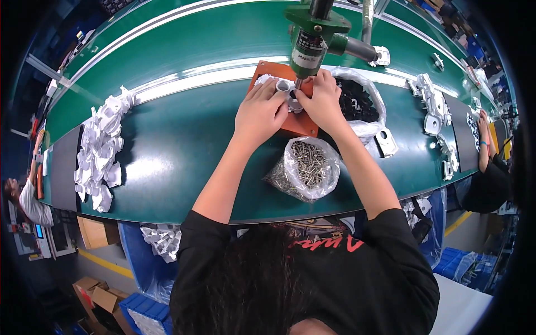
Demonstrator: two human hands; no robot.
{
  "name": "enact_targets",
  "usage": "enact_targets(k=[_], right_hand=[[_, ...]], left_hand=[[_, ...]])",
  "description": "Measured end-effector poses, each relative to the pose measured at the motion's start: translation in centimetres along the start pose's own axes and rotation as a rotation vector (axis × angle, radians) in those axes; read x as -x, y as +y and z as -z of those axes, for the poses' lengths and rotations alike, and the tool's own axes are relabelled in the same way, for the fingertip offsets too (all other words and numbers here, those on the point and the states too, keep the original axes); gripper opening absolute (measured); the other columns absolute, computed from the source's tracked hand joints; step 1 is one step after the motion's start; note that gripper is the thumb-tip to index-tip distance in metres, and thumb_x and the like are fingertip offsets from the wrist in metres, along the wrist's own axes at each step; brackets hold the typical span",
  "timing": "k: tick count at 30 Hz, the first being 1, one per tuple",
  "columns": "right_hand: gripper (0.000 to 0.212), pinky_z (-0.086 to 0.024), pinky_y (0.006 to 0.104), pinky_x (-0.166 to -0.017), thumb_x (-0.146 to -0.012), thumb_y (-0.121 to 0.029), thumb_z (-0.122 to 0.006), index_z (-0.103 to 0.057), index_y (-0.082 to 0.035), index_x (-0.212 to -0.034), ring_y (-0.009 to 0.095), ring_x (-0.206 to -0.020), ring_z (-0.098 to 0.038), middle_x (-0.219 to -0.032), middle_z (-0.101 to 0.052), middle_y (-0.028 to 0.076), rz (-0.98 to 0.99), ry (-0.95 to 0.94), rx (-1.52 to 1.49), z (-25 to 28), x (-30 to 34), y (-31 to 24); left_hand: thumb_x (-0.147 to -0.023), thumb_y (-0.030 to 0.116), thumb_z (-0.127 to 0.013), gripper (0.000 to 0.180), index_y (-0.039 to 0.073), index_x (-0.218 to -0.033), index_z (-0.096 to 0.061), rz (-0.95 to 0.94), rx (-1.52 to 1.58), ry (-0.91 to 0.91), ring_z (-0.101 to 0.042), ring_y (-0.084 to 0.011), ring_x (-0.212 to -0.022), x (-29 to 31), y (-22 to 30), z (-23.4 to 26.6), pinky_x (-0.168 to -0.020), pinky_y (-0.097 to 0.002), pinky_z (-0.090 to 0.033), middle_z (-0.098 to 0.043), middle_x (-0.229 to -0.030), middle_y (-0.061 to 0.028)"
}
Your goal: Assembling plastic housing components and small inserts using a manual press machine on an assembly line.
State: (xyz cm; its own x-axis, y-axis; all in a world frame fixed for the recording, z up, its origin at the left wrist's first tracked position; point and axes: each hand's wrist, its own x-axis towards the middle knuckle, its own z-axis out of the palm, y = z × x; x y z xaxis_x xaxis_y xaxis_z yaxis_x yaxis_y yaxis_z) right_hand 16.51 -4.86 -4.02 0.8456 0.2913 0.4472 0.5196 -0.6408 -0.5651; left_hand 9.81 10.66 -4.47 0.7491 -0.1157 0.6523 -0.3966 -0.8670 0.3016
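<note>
Under the green press head (306,56), a white moulded part (283,85) with round openings rests on an orange base plate (300,129). My left hand (259,111) is closed round the part's left side, thumb against it. From the right, my right hand (324,103) grips the same part with bent fingers and thumb, close to the press's metal tip (299,83). Something dark shows in the opening by my right thumb; my fingers partly hide it. A clear bag of small metal pins or screws (308,163) stands nearer me, between my forearms.
Beside my right hand lies a bag of black pieces (356,100), with one white part (386,143) near it. White parts are heaped on the left (100,148) and right (432,106) of the green bench (178,162). Other people work at both far sides.
</note>
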Motion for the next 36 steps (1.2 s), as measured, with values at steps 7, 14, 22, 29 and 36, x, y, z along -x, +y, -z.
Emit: enact_targets(k=[7,14,22,29,36], right_hand=[[0.012,-0.042,0.0352,-0.077,-0.073,-0.007,-0.066,-0.058,-0.003,-0.08,0.027,-0.089,-0.05,-0.088,-0.051,0.01,0.262,-0.251,-0.184,5.7,3.0,-1.3],[0.01,-0.041,0.036,-0.071,-0.065,-0.004,-0.069,-0.06,-0.003,-0.069,0.024,-0.079,-0.049,-0.078,-0.048,0.006,0.419,-0.423,0.007,8.2,7.6,-1.1],[0.012,-0.041,0.0353,-0.073,-0.066,-0.007,-0.069,-0.059,-0.003,-0.072,0.023,-0.082,-0.05,-0.08,-0.048,0.006,0.44,-0.394,0.088,7.9,7.7,-2.0],[0.014,-0.041,0.0358,-0.074,-0.065,-0.006,-0.068,-0.057,-0.003,-0.072,0.024,-0.083,-0.05,-0.081,-0.048,0.007,0.442,-0.403,0.091,7.5,7.6,-1.6],[0.015,-0.042,0.0364,-0.074,-0.064,-0.003,-0.067,-0.055,-0.002,-0.073,0.027,-0.082,-0.049,-0.079,-0.047,0.009,0.417,-0.479,0.026,8.0,7.3,-1.6]], left_hand=[[-0.079,0.015,-0.06,0.016,0.004,-0.091,-0.061,-0.001,-0.001,0.022,-0.057,-0.0313,-0.107,0.3,-0.2,0.3,-0.093,-0.04,-0.045,-0.061,-0.111,-0.014],[-0.079,0.015,-0.06,0.015,0.004,-0.088,-0.06,0.022,0.044,-0.019,-0.057,-0.0324,-0.106,0.1,-0.4,0.0,-0.092,-0.0404,-0.045,-0.061,-0.109,-0.0139],[-0.079,0.014,-0.06,0.014,0.004,-0.088,-0.06,0.011,0.026,0.004,-0.057,-0.0325,-0.106,0.1,-0.4,-0.2,-0.091,-0.04,-0.046,-0.061,-0.109,-0.0137],[-0.079,0.015,-0.06,0.015,0.004,-0.09,-0.06,0.006,0.017,0.002,-0.057,-0.0321,-0.106,0.0,-0.2,-0.2,-0.09,-0.04,-0.046,-0.061,-0.109,-0.0127],[-0.079,0.015,-0.061,0.016,0.004,-0.09,-0.06,-0.004,0.006,0.013,-0.057,-0.0318,-0.107,0.1,-0.4,-0.2,-0.09,-0.0399,-0.046,-0.061,-0.109,-0.0126]])
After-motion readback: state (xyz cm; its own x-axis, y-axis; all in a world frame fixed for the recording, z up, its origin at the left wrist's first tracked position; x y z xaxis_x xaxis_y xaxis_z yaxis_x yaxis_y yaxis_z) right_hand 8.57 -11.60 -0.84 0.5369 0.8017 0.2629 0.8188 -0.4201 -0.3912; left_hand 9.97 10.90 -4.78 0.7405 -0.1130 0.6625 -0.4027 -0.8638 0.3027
